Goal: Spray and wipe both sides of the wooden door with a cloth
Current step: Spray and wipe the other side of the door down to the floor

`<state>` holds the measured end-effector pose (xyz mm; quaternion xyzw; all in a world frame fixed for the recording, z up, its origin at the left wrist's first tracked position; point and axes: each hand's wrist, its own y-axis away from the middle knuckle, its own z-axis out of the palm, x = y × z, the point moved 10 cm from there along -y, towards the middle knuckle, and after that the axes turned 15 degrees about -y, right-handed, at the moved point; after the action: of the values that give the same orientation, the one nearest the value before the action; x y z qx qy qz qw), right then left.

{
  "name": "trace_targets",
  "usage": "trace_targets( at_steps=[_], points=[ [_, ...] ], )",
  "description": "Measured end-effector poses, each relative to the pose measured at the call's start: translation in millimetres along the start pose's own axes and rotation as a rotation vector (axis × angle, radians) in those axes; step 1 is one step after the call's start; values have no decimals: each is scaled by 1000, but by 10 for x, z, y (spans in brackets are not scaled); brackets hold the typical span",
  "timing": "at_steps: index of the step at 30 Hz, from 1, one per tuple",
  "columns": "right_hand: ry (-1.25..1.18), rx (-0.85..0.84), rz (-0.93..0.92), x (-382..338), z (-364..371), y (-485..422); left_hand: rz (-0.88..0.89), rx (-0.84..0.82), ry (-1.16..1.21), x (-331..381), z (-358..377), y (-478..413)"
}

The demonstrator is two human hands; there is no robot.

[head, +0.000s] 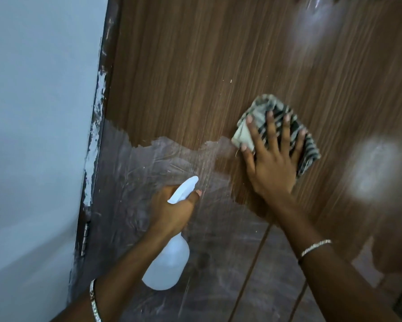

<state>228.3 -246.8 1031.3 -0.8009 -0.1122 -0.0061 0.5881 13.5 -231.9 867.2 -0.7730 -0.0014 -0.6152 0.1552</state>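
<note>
The brown wooden door [195,66] fills most of the view. Its lower part carries a torn, cloudy plastic film [135,173]. My right hand [273,159] lies flat with fingers spread, pressing a folded grey and black striped cloth [265,108] against the door at mid height. My left hand [172,210] grips the neck of a translucent white spray bottle [167,268], with the white nozzle pointing up at the door and a finger on the trigger. The hands are about a hand's width apart.
A pale blue-grey wall [37,112] stands at the left. The dark door frame edge [95,140] between wall and door is smeared with white paint. Bright light reflections show on the door's right side [372,168]. Both wrists wear thin bracelets.
</note>
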Motion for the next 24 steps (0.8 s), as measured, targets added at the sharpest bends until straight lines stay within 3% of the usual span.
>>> trace_targets(
  at_steps=[6,15,18,22,24],
  points=[
    [69,-195,-334,-591,607,816,48,-53,103,50,-193,-39],
    [4,-10,-92,-527,212,-819,80,-27,108,15,-318,-218],
    [-1,-8,-45,-637,369,-469,34,-50,111,-92,-292,-300],
    [-56,-180,-218,-989,823,432,52,-36,78,-109,-345,-325],
    [-28,-190,-241,-1005,863,491,35,-33,70,-151,-393,-362]
  ],
)
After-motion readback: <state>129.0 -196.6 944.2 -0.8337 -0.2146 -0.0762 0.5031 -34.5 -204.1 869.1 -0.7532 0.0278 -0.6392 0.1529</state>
